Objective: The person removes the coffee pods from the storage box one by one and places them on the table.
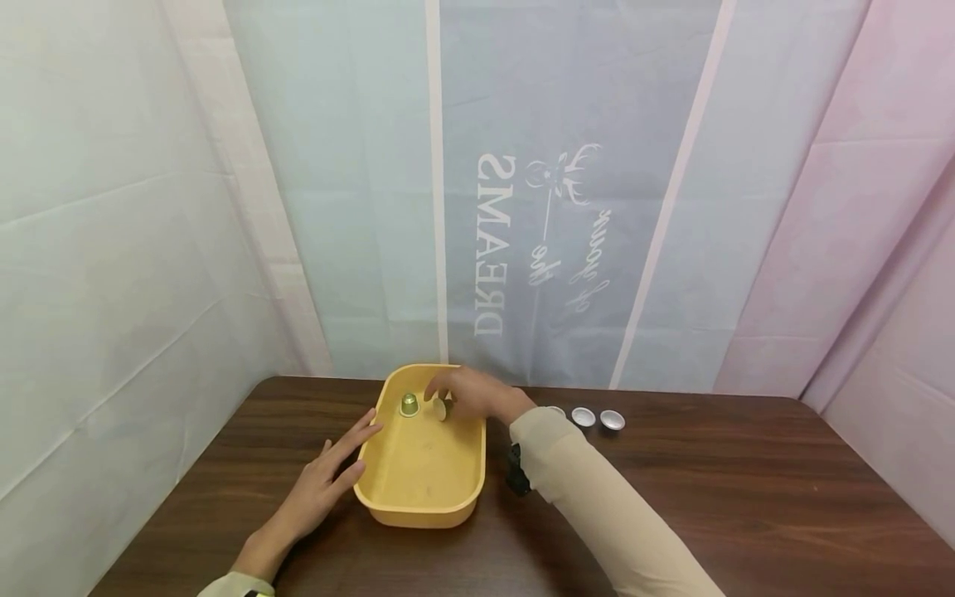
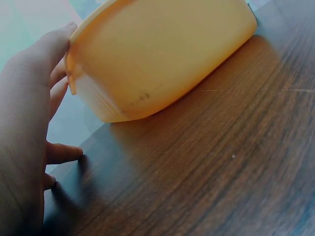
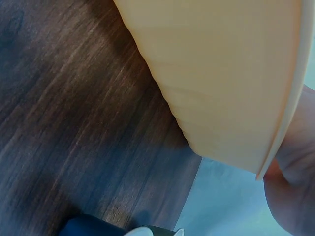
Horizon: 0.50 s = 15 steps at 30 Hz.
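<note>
A yellow plastic tub (image 1: 425, 473) stands on the table. Inside it, a green coffee capsule (image 1: 409, 404) sits on its rim near the far left corner. My right hand (image 1: 473, 391) reaches over the far right side into the tub. It pinches a second coffee capsule (image 1: 440, 409), tilted so its pale lid faces left. My left hand (image 1: 317, 489) rests against the tub's left rim with fingers fairly straight. In the left wrist view the left fingers (image 2: 61, 44) touch the rim. The right wrist view shows the tub's outer wall (image 3: 221, 73), which hides the right fingertips.
Right of the tub, pale-topped capsules (image 1: 584, 417) stand in a row near the back of the dark wooden table (image 1: 709, 497); the sleeve partly covers one. A printed cloth (image 1: 373, 207) hangs behind the table, and more cloth hangs at both sides.
</note>
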Each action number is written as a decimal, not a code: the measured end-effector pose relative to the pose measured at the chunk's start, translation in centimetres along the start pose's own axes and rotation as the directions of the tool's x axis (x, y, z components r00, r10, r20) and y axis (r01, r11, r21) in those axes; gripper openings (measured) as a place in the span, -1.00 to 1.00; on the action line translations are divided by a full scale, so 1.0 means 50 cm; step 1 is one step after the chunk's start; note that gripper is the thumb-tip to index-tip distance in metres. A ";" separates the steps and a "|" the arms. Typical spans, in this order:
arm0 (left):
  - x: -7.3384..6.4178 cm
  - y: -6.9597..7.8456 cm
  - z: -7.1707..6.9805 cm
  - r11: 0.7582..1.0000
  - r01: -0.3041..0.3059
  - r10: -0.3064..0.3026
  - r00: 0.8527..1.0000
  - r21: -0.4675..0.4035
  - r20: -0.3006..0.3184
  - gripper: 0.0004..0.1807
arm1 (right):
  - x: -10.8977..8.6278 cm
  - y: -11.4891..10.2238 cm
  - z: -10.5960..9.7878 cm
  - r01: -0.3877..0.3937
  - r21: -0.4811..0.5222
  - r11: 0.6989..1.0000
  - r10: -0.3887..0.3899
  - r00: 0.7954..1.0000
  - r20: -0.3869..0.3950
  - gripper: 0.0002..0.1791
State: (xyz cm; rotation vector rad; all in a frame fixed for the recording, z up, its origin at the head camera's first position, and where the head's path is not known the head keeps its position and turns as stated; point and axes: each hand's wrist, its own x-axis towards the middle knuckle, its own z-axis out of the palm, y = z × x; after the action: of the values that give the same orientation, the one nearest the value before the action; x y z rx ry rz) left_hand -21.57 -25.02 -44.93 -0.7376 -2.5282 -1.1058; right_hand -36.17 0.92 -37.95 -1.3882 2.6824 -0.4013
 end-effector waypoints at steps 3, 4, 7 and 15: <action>0.000 -0.001 -0.001 1.000 0.000 0.000 1.000 0.003 0.002 -0.45 | 0.001 0.001 0.001 0.013 -0.009 1.000 -0.012 1.000 0.009 -0.55; 0.000 -0.001 -0.001 1.000 0.001 -0.001 1.000 0.003 0.002 -0.45 | 0.002 0.001 0.001 0.017 -0.010 1.000 -0.017 1.000 0.015 -0.54; -0.001 -0.001 -0.001 1.000 0.005 -0.005 1.000 0.003 0.004 -0.45 | 0.001 -0.001 0.000 0.029 0.019 0.999 -0.030 0.998 0.049 -0.53; -0.001 -0.005 0.001 1.000 0.014 -0.014 1.000 -0.001 0.000 -0.46 | -0.001 -0.010 -0.004 0.116 0.077 0.990 -0.124 0.987 0.104 -0.57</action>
State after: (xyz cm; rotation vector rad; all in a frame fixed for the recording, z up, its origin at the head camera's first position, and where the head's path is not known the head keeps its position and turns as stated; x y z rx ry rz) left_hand -21.64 -25.14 -45.13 -0.7213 -2.5367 -1.1116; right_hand -35.79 0.72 -37.60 -1.5105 2.4825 -0.4137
